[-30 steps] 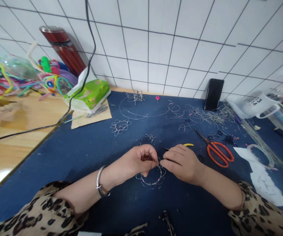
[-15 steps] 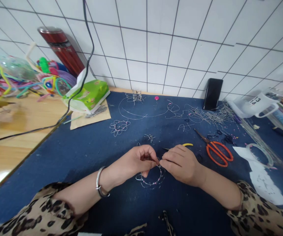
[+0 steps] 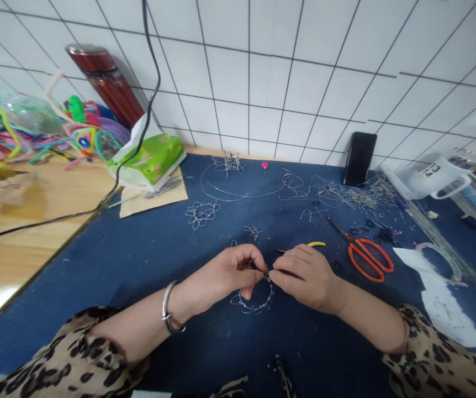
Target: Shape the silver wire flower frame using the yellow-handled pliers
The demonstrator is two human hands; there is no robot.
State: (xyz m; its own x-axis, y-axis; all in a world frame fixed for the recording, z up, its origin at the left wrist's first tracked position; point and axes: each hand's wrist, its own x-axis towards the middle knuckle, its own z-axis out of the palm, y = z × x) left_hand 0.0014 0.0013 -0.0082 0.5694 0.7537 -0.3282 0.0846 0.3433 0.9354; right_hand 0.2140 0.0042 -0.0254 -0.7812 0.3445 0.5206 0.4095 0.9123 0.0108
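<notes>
Between my hands is a thin wire ring (image 3: 258, 307) with small pink beads and loose wire loops, held a little above the dark blue cloth (image 3: 172, 265). My left hand (image 3: 238, 271) pinches its upper edge between thumb and fingertips. From the other side my right hand (image 3: 304, 276) meets it, thumb and forefinger closed on the wire at the same spot; the fingertips hide the exact point. Partly behind the right hand lies a tool with a yellow handle (image 3: 316, 244). A beaded wire flower (image 3: 203, 214) rests flat further back on the left.
Orange-handled scissors (image 3: 370, 257) lie right of my right hand. Behind are tangled wires (image 3: 345, 190), a black phone (image 3: 359, 159) against the tiles and a white mug (image 3: 440, 176). At left stand a green tissue pack (image 3: 155, 160) and a red flask (image 3: 105, 83); a black cable (image 3: 151, 105) hangs in front.
Both hands keep nearly the same pose at the ring. The beaded ring has tilted slightly and its lower edge sits a bit higher. The whole view has shifted a little.
</notes>
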